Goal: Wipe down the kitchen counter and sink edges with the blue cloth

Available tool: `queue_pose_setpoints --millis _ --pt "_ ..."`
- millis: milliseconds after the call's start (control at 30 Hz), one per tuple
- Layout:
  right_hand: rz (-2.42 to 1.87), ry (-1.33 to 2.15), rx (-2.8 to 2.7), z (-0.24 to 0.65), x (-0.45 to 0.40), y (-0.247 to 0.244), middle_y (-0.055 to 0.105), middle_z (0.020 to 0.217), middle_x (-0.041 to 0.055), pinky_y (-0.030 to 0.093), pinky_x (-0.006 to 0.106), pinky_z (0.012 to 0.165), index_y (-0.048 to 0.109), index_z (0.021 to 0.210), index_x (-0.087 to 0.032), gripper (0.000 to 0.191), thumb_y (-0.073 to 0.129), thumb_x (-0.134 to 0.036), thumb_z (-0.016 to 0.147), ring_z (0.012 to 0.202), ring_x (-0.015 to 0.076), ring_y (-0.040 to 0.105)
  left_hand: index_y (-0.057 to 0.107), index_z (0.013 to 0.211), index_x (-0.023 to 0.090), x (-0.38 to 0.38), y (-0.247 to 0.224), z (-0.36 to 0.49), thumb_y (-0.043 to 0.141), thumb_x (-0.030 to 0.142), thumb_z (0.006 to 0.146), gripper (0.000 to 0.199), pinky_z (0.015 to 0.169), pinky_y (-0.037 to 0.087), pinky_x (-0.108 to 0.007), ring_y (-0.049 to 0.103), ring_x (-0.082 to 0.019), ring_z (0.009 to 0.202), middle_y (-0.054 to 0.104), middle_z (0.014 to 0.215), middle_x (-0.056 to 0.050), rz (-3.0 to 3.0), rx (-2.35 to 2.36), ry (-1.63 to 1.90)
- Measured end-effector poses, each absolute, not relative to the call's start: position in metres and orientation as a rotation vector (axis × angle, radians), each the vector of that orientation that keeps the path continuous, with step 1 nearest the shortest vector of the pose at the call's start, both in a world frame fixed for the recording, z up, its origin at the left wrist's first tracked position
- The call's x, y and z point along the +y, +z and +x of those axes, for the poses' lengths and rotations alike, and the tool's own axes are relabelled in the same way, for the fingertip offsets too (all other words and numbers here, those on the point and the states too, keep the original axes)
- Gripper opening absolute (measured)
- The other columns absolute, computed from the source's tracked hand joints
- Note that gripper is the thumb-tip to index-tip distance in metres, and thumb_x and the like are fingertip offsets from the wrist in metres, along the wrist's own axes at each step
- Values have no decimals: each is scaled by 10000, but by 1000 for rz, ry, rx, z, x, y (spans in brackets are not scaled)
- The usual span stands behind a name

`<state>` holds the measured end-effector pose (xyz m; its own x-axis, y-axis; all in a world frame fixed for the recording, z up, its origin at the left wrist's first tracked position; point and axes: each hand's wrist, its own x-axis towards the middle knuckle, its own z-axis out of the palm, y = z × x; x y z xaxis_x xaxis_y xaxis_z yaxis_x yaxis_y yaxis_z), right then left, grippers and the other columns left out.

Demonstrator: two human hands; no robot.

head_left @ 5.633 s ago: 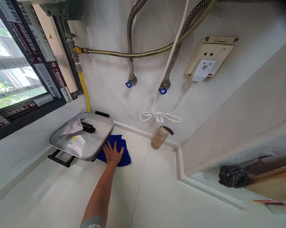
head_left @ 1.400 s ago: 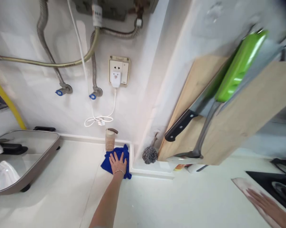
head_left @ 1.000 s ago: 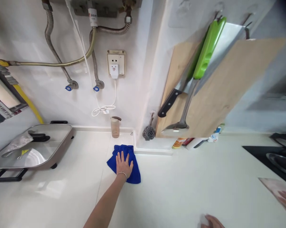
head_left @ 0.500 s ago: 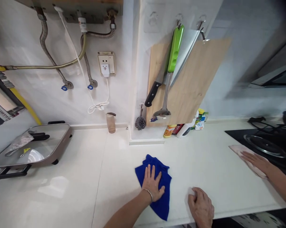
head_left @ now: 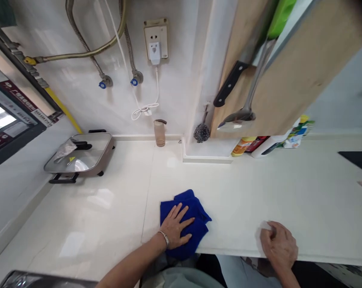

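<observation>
My left hand point(head_left: 175, 228) lies flat with fingers spread on a crumpled blue cloth point(head_left: 196, 214), pressing it onto the white counter point(head_left: 238, 204) near the front edge. A bracelet point(head_left: 164, 237) circles the left wrist. Part of the cloth hangs at the counter's edge below my palm. Farther right, my right hand point(head_left: 279, 245) rests on the counter by the front edge, its fingers curled in and nothing visible in them.
A lidded electric pan point(head_left: 92, 160) stands at left, and a brown cup point(head_left: 159, 134) by the wall. A cutting board point(head_left: 307, 68), a black-handled knife point(head_left: 230, 84), a ladle point(head_left: 244, 114) and a scrubber point(head_left: 202, 132) hang over cleaning bottles point(head_left: 242, 146). A sink edge point(head_left: 49, 279) shows lower left.
My view has swung left and down. My left hand and the blue cloth have slid toward me and to the left. The co-worker's hand at right has left the view; a pale cloth corner remains.
</observation>
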<state>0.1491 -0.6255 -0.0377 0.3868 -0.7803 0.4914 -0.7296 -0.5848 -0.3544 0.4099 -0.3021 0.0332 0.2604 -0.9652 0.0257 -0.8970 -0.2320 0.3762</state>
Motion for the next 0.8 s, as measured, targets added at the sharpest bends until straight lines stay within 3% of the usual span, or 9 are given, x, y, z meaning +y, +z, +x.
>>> queue_pose_setpoints --millis 367,533,667,800 --pt "-2513 -850 1448 145 -621 -35 670 1138 147 363 407 717 639 999 -175 307 460 -295 781 950 313 577 335 1481 352 -119 37 446 476 413 925 576 1162 356 -647 205 -374 1508 282 1633 -89 2756 -1216 -4" --pt "-2520 -886 1457 149 -620 -33 687 1107 141 353 393 678 647 966 -173 280 472 -281 776 957 309 598 458 1427 290 -48 28 487 457 449 919 532 1171 334 -651 218 -383 1503 348 1602 -119 2889 -951 69" --pt "-2515 -918 1486 153 -617 -30 695 1103 138 347 396 673 658 967 -171 279 487 -296 786 934 309 605 490 1408 174 -32 23 504 433 481 910 588 1184 296 -658 189 -419 1502 334 1596 -183 2964 -720 183" --pt "-2494 -967 1474 155 -616 -27 694 1102 149 361 414 699 668 976 -161 294 475 -272 783 929 315 605 435 1444 169 -57 22 491 434 486 906 624 1203 244 -661 78 -422 1520 231 1639 -168 2985 -717 230"
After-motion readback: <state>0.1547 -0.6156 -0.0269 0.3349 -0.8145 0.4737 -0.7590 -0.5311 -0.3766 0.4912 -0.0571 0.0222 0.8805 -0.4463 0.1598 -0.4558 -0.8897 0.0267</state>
